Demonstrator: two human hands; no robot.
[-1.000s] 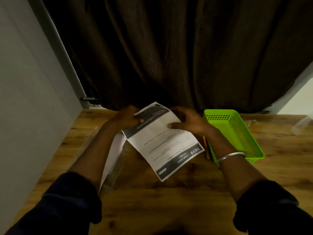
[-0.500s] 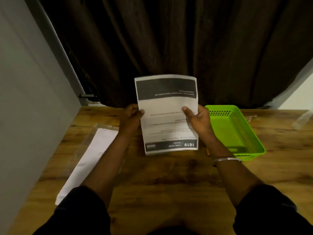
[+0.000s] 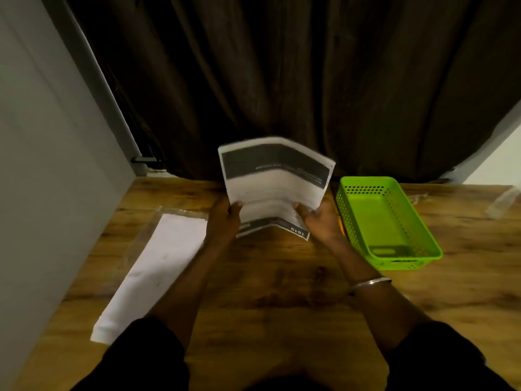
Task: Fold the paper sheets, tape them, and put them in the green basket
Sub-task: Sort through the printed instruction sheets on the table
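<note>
A printed paper sheet (image 3: 275, 187) with a dark band at its top and bottom is held upright above the far middle of the wooden table. It bends along a vertical line, its middle bulging toward me. My left hand (image 3: 224, 221) grips its lower left edge and my right hand (image 3: 320, 221) its lower right edge. The green basket (image 3: 423, 221) stands just right of my right hand, nothing visible inside. A stack of white paper sheets (image 3: 158, 272) lies flat on the left in a clear plastic sleeve.
A dark curtain (image 3: 282, 80) hangs behind the wooden table (image 3: 282, 292). A grey wall (image 3: 42, 165) borders the left side. An orange pencil tip (image 3: 341, 225) shows between my right hand and the basket. Clear plastic wrap (image 3: 503, 201) lies at the far right.
The sheet was lifted from a tilt over the table to upright, and now its two side edges move back so it bends down the middle. Both hands slid lower on it.
</note>
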